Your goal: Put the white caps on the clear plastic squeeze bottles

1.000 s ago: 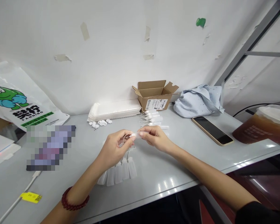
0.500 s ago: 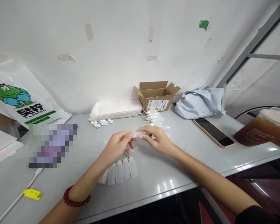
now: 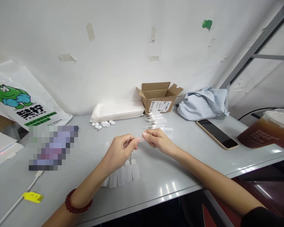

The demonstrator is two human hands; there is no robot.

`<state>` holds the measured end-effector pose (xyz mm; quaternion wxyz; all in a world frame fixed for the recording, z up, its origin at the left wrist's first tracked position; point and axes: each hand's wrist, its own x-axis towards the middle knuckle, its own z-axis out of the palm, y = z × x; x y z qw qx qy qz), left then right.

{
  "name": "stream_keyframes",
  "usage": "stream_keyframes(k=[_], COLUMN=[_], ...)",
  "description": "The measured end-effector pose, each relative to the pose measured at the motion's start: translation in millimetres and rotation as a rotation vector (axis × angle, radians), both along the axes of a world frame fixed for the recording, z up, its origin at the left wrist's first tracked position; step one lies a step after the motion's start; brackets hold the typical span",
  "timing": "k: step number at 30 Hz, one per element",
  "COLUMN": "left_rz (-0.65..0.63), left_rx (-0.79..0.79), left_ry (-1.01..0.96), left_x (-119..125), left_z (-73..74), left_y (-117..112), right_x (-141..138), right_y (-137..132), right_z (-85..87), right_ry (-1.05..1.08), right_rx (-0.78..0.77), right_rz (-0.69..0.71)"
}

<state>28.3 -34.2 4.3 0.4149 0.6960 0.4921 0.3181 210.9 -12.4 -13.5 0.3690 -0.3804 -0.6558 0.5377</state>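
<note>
My left hand (image 3: 123, 150) is closed, its thumb and fingers pinching the left end of a small translucent plastic bottle (image 3: 142, 139). My right hand (image 3: 160, 139) grips the same bottle from the other side, covering most of its body. A thin white string loops near my left fingers. Below my left hand, several translucent bottles (image 3: 121, 176) with strings at their necks lie side by side. Just beyond my right hand, more such bottles (image 3: 159, 118) with white tops lie in a group. Several small white pieces (image 3: 105, 124) rest further back on the left.
A white stack of flat packets (image 3: 119, 112) and an open cardboard box (image 3: 159, 97) stand by the wall. To the right are a pale blue cloth bag (image 3: 202, 104), a phone (image 3: 216, 134) and a tea-coloured drink cup (image 3: 265, 129). A white printed bag (image 3: 44, 107) and white cable (image 3: 16, 201) are leftward.
My left fingers have curled in, and the string now shows beside them. My right hand has closed further over the bottle, hiding more of it.
</note>
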Motion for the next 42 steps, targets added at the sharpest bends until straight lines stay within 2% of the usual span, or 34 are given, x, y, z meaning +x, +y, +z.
stream_keyframes(k=[4, 7, 10, 13, 15, 17, 20, 23, 29, 42], left_rz=[-0.029, 0.009, 0.102, 0.297, 0.417, 0.454, 0.460, 0.467, 0.426, 0.390], left_rx=[0.161, 0.266, 0.379, 0.446, 0.488, 0.489, 0.500, 0.514, 0.525, 0.450], left_ry=[0.101, 0.163, 0.279, 0.557, 0.663, 0.686, 0.751, 0.767, 0.768, 0.807], left_x=[3.2, -3.4, -26.4, -60.4, -81.0, -95.3, -104.3, -105.2, -103.8, -101.1], left_z=[-0.6, 0.3, -1.7, -13.7, -26.0, -38.1, -50.7, -55.4, -54.2, -52.0], left_y=[-1.4, 6.1, 25.1, 50.5, 65.5, 76.3, 85.0, 88.3, 87.5, 87.7], right_x=[-1.1, -0.9, 8.1, 28.6, 44.7, 58.8, 71.4, 74.6, 75.8, 75.3], right_y=[3.4, 6.1, 14.2, 29.0, 40.0, 49.3, 57.0, 58.1, 55.8, 51.0], right_z=[-0.3, 2.1, 5.5, 8.6, 9.8, 10.2, 9.8, 9.4, 9.9, 16.4], right_ry=[0.120, 0.101, -0.055, -0.280, -0.409, -0.491, -0.553, -0.565, -0.640, -0.836], right_rx=[-0.184, -0.202, 0.005, 0.302, 0.399, 0.432, 0.448, 0.436, 0.395, 0.371], right_rz=[0.047, 0.013, -0.186, -0.407, -0.486, -0.534, -0.536, -0.500, -0.355, -0.301])
